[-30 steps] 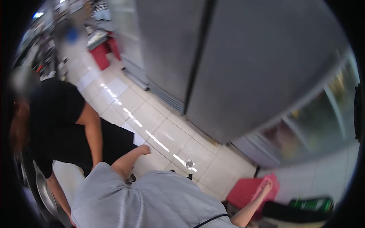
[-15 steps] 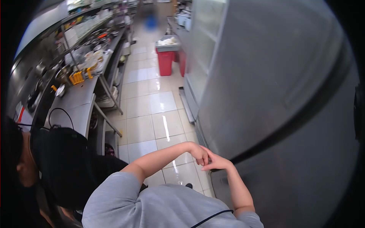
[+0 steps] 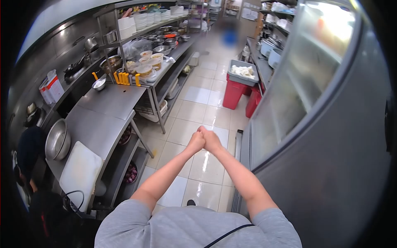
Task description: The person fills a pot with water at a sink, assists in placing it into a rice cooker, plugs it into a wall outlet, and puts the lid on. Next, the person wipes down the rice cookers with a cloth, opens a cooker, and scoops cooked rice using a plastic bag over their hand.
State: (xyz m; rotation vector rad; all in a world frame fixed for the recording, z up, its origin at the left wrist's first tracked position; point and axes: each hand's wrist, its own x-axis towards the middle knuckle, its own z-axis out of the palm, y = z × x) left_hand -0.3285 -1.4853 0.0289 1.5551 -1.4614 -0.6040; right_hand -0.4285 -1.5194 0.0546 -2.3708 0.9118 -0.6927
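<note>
My left hand [image 3: 196, 143] and my right hand [image 3: 212, 140] are pressed together in front of me, over the tiled floor. Both have their fingers curled in against each other. Whatever lies between them, if anything, is hidden. Neither hand touches any surface around it. Closest on the right is the large steel fridge [image 3: 331, 165] with a glass door [image 3: 306, 74]. To the left of my hands stands a steel worktable [image 3: 105, 103].
A white cutting board [image 3: 82, 169], a metal bowl [image 3: 58, 139] and yellow-handled tools [image 3: 123, 78] lie on the left. Food tubs [image 3: 157, 61] stand farther along. Ahead, a grey tub [image 3: 231, 76] tops a red bin [image 3: 232, 95]. A dark-clothed person [image 3: 49, 215] is at lower left.
My view has swung right along the aisle. My arms have straightened and the hands, touching before with some fingers spread, are now clasped farther forward. The person at left has moved toward the edge.
</note>
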